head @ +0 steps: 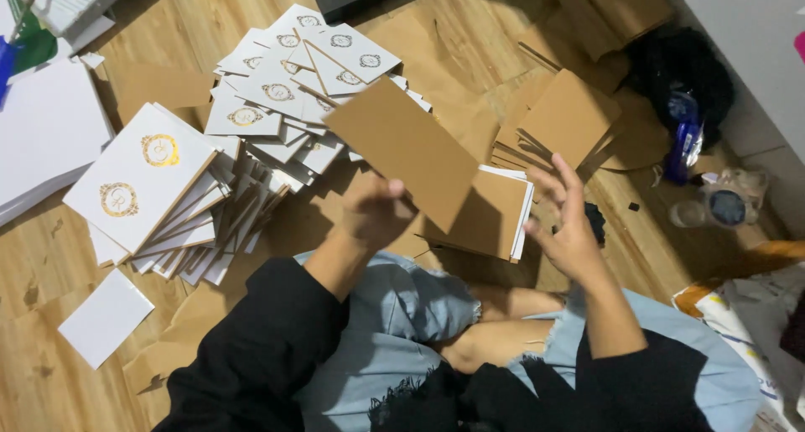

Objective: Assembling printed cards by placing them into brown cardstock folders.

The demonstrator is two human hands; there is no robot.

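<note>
While the left hand (pixel 375 210) pinches the lower edge of a brown cardboard panel (pixel 402 151) at frame centre, the panel's long axis slants from upper left to lower right, above the fingers. Nearer its free lower corner, the right hand (pixel 563 222) hovers just beside it, fingers spread, holding nothing. White cards with gold emblems (pixel 138 176) fan out left of centre; plain brown cardboard squares (pixel 566 117) stack at upper right, on the wooden floor (pixel 470 29).
</note>
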